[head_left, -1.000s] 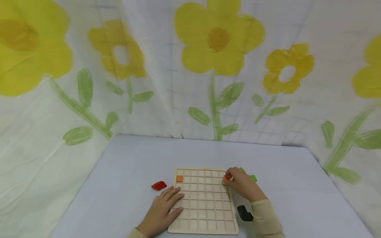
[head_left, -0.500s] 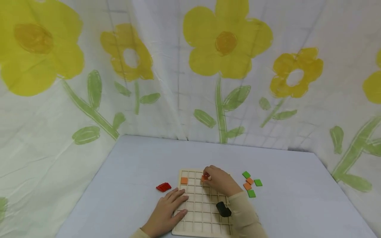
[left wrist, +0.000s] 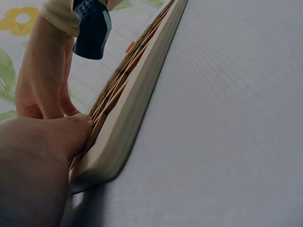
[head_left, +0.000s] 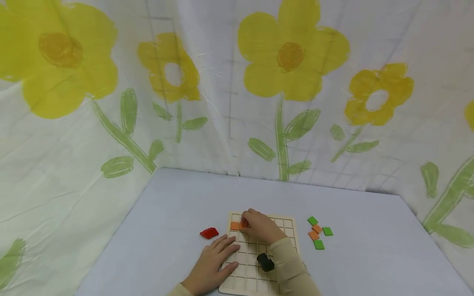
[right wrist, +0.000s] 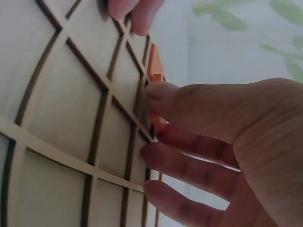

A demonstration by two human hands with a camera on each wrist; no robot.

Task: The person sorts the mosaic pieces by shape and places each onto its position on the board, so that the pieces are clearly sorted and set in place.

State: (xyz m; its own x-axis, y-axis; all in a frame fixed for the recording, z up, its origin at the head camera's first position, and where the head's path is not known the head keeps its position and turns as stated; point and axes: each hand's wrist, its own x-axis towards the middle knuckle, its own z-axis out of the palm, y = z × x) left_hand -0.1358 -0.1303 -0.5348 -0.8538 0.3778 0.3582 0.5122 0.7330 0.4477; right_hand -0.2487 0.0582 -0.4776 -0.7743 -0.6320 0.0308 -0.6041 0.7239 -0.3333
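Got an orange tile (head_left: 244,223) pinched between thumb and finger of the right hand (head_left: 263,228), at the second cell of the second row of the wooden grid board (head_left: 242,258), just beside a placed orange tile (head_left: 235,225) in the first cell. Can't tell whether seated or held slightly above; too hidden behind the fingers. Gripped by the edges, going by the right wrist view, probably to leave the underside free to sit between raised ribs.

Released on the other side: grasping nothing with the left hand (head_left: 211,267), just resting it along the board's left edge with fingers spread and thumb down on the cells. Likely bracing against sliding on the tabletop (head_left: 177,193).

Note three green tiles (head_left: 319,244) and two loose orange tiles (head_left: 314,235) scattered off the board's right side, probably for easy right-hand reach. Note also red tiles (head_left: 209,233) overlapped in a row near the left fingertips, likely parked aside.

Stretched diagonally across the board from lower right with the beige sleeve (head_left: 296,269), carrying a dark wrist device (head_left: 265,262) above the lower cells. Spare right fingers bent, close to the grid.
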